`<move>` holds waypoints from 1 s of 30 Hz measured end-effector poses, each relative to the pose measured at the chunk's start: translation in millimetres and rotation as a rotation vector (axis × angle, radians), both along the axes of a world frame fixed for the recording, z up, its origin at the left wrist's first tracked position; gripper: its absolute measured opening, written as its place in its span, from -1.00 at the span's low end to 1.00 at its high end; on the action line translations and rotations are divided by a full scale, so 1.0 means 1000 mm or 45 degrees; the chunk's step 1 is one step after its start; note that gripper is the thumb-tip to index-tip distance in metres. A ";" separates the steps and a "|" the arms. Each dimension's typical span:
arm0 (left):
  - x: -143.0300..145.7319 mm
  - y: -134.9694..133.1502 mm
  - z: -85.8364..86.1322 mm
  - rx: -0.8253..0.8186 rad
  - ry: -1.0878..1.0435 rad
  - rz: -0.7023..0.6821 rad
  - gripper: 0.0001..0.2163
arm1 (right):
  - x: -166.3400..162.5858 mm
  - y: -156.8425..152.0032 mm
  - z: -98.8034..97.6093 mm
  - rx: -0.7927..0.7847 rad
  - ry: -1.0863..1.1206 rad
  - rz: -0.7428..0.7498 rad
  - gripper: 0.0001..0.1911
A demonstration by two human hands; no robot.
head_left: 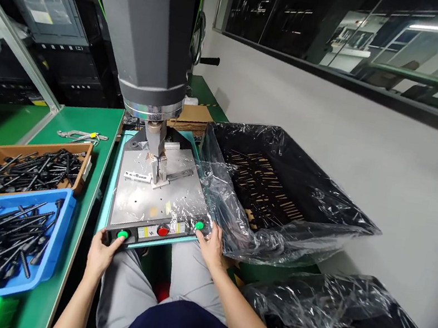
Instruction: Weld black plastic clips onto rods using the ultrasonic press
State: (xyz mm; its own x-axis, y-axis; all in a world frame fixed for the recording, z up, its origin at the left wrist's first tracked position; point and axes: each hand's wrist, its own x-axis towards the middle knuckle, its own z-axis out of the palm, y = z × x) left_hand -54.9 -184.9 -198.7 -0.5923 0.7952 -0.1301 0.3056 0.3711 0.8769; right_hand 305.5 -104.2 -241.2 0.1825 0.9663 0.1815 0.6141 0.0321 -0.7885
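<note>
My left hand [100, 254] grips the left front corner of the machine base [143, 209], its thumb on the left green button [122, 234]. At the opposite corner my right hand [210, 247] is closed round the edge, with the thumb at the right green button [199, 225]. Between the two sits a red button [162, 231]. Over the metal plate hangs a thick grey machine head [154, 22]. Its narrow tip [156, 141] comes down to a small fixture [160, 176] in the plate's middle. Whether a part lies under the tip, I cannot make out.
On the green table to the left stand an orange bin [82, 168], a blue bin [60, 249] and a green bin [4, 313] with black parts. A wrench [75, 134] lies behind them. To the right, a plastic-lined black tray [325, 188] holds many thin pieces.
</note>
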 end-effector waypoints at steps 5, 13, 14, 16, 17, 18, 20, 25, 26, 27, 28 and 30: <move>0.004 0.000 -0.006 0.044 -0.050 0.080 -0.31 | 0.000 -0.004 -0.001 0.033 0.055 0.003 -0.28; 0.000 0.001 0.002 0.081 -0.208 0.118 -0.31 | 0.007 -0.006 0.007 -0.001 0.205 0.031 -0.29; -0.003 0.004 0.005 0.099 -0.227 0.146 -0.32 | 0.010 -0.006 0.009 -0.031 0.267 0.043 -0.30; -0.010 0.014 0.014 0.171 -0.240 0.194 -0.34 | 0.014 -0.007 0.017 -0.106 0.457 0.016 -0.36; -0.014 0.021 0.018 0.219 -0.236 0.209 -0.35 | 0.016 -0.008 0.022 -0.146 0.583 -0.023 -0.39; -0.018 0.029 0.023 0.262 -0.223 0.221 -0.36 | 0.017 -0.008 0.027 -0.185 0.716 -0.071 -0.40; -0.025 0.048 0.032 0.317 -0.174 0.238 -0.36 | 0.015 -0.009 0.039 -0.250 0.944 -0.142 -0.37; -0.036 0.097 0.048 0.238 -0.015 0.189 -0.39 | -0.002 -0.009 0.066 -0.408 1.081 -0.117 -0.24; -0.036 0.104 0.049 0.193 0.011 0.173 -0.41 | -0.006 -0.008 0.068 -0.428 1.097 -0.122 -0.23; -0.037 0.110 0.051 0.147 0.037 0.157 -0.45 | -0.010 -0.007 0.070 -0.443 1.124 -0.132 -0.25; -0.037 0.115 0.052 0.109 0.063 0.144 -0.50 | -0.013 -0.005 0.070 -0.453 1.160 -0.143 -0.28; -0.037 0.120 0.054 0.062 0.102 0.118 -0.60 | -0.017 -0.002 0.070 -0.454 1.233 -0.155 -0.38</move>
State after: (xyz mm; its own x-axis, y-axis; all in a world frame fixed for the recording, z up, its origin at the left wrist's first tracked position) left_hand -91.8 -65.4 -144.9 -0.6707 0.7406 -0.0417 0.3419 0.3586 0.8687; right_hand 288.7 -105.8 -171.2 0.1978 0.9005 -0.3874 -0.3041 -0.3193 -0.8975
